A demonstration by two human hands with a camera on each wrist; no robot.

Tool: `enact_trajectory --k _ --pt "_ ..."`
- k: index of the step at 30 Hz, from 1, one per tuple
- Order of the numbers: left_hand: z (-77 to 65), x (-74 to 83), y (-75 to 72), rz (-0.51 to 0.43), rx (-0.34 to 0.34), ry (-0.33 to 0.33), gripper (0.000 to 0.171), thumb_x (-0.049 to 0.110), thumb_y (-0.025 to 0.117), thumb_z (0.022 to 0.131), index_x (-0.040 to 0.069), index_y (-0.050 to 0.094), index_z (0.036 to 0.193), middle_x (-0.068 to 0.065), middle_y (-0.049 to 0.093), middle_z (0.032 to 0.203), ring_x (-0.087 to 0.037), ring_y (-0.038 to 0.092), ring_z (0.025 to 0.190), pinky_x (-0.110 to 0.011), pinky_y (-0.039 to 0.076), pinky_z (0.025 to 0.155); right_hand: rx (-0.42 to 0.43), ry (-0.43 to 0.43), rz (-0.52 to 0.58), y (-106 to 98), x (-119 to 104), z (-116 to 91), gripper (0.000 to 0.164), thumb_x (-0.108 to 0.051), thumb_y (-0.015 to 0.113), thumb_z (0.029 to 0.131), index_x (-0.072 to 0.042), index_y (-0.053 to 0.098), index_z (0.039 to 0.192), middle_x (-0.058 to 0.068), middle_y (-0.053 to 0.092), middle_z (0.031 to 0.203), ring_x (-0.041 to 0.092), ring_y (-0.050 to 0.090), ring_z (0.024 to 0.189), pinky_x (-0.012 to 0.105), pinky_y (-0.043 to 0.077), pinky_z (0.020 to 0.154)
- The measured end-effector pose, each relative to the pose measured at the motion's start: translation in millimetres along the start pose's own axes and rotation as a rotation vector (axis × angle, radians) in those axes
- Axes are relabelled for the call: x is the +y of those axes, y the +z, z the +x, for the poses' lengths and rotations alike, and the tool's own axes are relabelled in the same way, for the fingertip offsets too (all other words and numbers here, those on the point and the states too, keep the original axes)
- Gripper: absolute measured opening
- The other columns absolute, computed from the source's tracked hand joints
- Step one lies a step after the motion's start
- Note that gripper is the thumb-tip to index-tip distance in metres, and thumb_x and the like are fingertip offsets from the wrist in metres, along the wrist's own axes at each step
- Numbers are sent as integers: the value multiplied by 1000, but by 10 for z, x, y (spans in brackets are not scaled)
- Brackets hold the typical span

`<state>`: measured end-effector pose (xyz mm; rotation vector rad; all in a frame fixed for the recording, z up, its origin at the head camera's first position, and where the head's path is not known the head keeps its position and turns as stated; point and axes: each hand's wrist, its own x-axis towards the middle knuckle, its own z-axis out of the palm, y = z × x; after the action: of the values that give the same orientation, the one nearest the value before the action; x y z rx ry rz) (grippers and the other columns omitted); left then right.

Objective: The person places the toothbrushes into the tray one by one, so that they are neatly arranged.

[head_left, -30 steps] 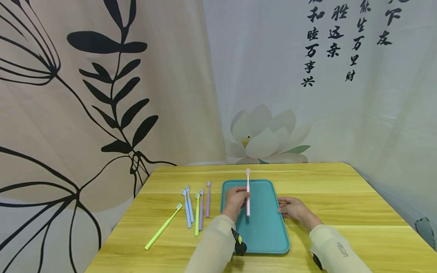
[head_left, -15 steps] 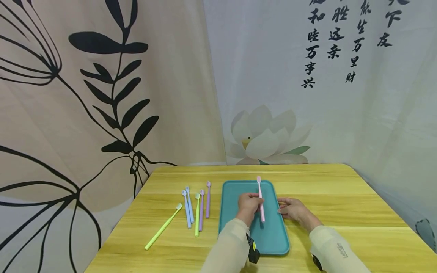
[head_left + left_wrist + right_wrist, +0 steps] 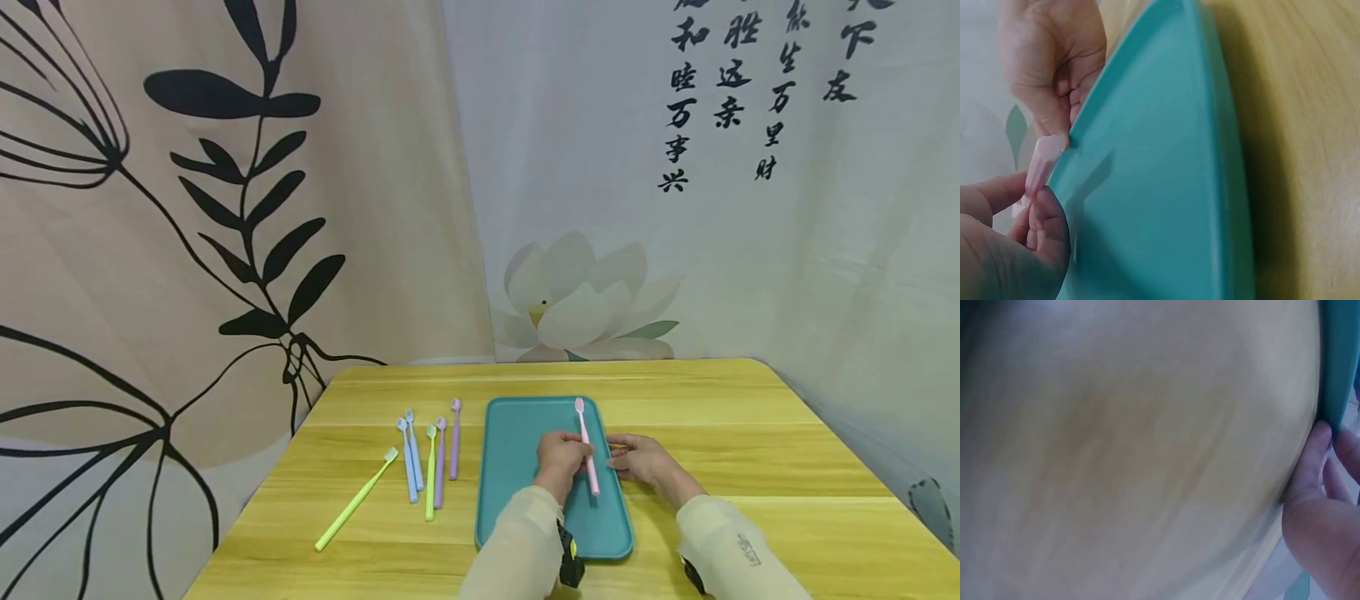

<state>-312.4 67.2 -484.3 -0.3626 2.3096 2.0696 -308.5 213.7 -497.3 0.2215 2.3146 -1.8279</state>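
My left hand (image 3: 561, 460) pinches a pink toothbrush (image 3: 588, 458) by its handle, between thumb and fingertips. The brush is held over the right part of a teal tray (image 3: 510, 467), head pointing to the far side. Its shadow falls on the tray floor in the left wrist view, where the pink handle end (image 3: 1044, 161) shows between the fingers. At the tray's right edge, my right hand (image 3: 647, 462) holds the rim with thumb and fingertips. The right wrist view shows those fingers (image 3: 1311, 456) against the teal wall (image 3: 1338, 362).
Left of the tray, several toothbrushes lie on the wooden table (image 3: 712, 533): two blue ones (image 3: 408, 462), a green one (image 3: 431, 475), and two purple ones (image 3: 454, 446). Another green toothbrush (image 3: 356, 500) lies slanted farther left. A printed curtain (image 3: 390, 208) hangs behind the table.
My left hand has carried the pink toothbrush rightward across the tray and slightly nearer to me, and the brush now tilts a little. The right hand stays at the tray's rim.
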Motion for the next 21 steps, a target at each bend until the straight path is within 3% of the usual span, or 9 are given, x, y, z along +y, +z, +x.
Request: enact_trajectory --k 7,21 --pt "-5 -17 24 78 23 7 11 -3 77 80 0 72 89 -6 62 71 -16 57 58 -32 52 55 0 5 -7 17 -16 -3 49 7 62 92 11 48 138 21 58 110 22 62 91 36 56 79" --pt "-104 13 10 333 54 160 11 0 79 78 3 69 73 -3 56 63 -15 55 52 -29 50 49 3 -2 5 16 -3 -3 49 9 60 92 12 46 139 21 58 109 22 63 90 36 57 78"
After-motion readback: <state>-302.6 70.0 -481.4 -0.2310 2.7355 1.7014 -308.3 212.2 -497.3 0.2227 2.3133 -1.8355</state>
